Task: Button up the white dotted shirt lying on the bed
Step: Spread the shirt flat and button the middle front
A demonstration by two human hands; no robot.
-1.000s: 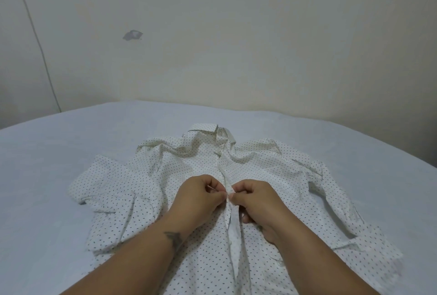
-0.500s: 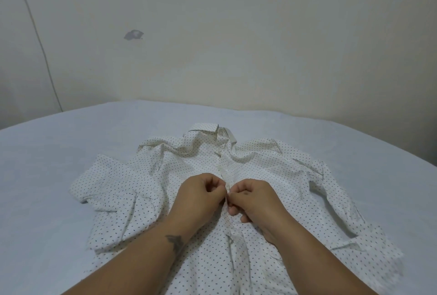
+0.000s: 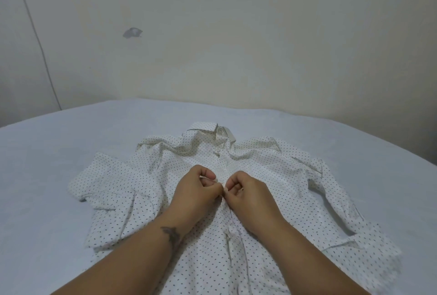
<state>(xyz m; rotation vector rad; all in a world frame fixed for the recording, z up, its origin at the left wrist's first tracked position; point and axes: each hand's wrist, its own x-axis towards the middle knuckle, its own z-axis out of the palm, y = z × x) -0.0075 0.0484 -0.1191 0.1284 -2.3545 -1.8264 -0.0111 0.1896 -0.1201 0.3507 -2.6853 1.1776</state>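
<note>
Now, left hand (image 3: 197,190): pinched the shirt (image 3: 260,171) placket mid-chest.
Right hand (image 3: 248,192): pinched the same strip, touching.
Bed (image 3: 71,134): shirt lay face-up.

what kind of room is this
Most likely a bedroom: a bed with a pale sheet stands against a plain wall, and a shirt lies spread on it while both hands work its front.
</note>
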